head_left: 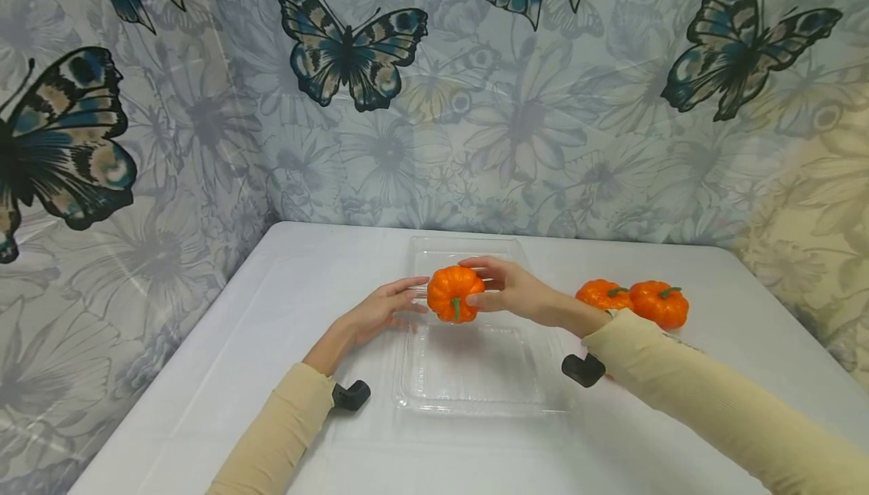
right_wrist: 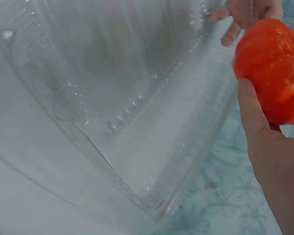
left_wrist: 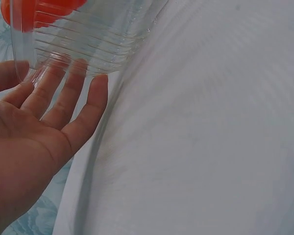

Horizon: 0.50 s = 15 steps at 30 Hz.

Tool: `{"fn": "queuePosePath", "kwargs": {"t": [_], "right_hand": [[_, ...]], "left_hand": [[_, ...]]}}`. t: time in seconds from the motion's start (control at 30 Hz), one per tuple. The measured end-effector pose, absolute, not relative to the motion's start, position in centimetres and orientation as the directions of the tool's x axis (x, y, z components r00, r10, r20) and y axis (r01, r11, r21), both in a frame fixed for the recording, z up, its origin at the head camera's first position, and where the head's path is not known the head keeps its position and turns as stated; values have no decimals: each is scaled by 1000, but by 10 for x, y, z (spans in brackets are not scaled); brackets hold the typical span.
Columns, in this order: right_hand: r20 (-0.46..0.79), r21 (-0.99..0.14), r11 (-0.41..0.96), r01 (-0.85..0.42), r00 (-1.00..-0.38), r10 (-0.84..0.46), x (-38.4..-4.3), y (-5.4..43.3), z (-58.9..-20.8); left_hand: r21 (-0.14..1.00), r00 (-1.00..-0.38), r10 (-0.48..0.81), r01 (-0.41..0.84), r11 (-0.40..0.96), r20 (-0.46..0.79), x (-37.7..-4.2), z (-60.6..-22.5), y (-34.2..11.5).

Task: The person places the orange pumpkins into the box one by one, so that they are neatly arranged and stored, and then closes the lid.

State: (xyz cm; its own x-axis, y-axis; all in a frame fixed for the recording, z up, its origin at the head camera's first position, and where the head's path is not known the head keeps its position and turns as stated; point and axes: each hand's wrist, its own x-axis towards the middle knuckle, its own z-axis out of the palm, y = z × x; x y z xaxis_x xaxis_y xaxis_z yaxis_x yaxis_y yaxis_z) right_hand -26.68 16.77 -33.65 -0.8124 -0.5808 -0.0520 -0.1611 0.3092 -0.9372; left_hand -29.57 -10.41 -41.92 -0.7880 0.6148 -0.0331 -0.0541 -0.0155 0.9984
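My right hand (head_left: pixel 512 291) holds a small orange pumpkin (head_left: pixel 453 287) with a green stem, thumb at the front and fingers over its far side. Under it lies an opened clear plastic clamshell container (head_left: pixel 468 404), one half nearer me and the other half behind. On the left, my left hand (head_left: pixel 380 310) has its fingers loosely extended at the container's edge. Seen from the left wrist, the fingertips (left_wrist: pixel 99 83) are right at the ribbed clear wall, some showing through it. In the right wrist view the pumpkin (right_wrist: pixel 272 68) hangs beside the container's rim.
Two more orange pumpkins (head_left: pixel 660 305) sit side by side on the white-covered table (head_left: pixel 326 435), right of the container and just beyond my right forearm. A wall covering with butterflies (head_left: pixel 348 53) and flowers stands behind the table's back edge.
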Motion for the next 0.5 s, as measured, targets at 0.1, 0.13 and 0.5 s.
{"fn": "queuePosePath", "kwargs": {"t": [0.1, 0.13, 0.5], "right_hand": [[-36, -931, 319, -179, -823, -566, -265, 165, -342], [-30, -927, 325, -186, -829, -559, -264, 164, -344], [19, -886, 376, -271, -832, -555, -259, 154, -358]], "left_hand": [[998, -790, 612, -56, -15, -35, -296, -419, -104], [998, -791, 611, -56, -14, -35, -296, -419, -103], [997, -796, 603, -72, -10, -51, -295, -418, -101]]}}
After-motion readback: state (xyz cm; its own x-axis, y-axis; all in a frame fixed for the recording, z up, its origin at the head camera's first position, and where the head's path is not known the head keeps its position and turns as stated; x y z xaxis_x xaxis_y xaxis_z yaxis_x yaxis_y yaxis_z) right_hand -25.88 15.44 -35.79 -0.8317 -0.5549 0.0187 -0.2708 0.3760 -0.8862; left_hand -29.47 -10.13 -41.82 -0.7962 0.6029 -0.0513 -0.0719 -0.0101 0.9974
